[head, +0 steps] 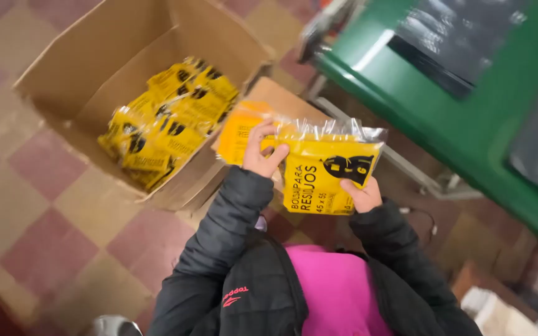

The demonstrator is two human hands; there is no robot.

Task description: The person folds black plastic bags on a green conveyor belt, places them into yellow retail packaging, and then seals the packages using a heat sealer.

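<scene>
I hold a stack of flat yellow plastic packets (319, 163) with black print in front of my chest. My left hand (263, 152) grips the stack's left part, fingers curled over its top edge. My right hand (362, 194) holds the lower right corner of the front packet. Behind the front packet, another yellow packet (238, 134) sticks out to the left. An open cardboard box (104, 56) stands on the floor to the left, with several more yellow packets (166, 121) piled inside it.
A green metal-framed unit (468, 118) with dark panels fills the upper right. The floor (38, 218) is chequered in red and beige tiles. My black jacket sleeves and pink top show below. A white object (499, 311) lies at lower right.
</scene>
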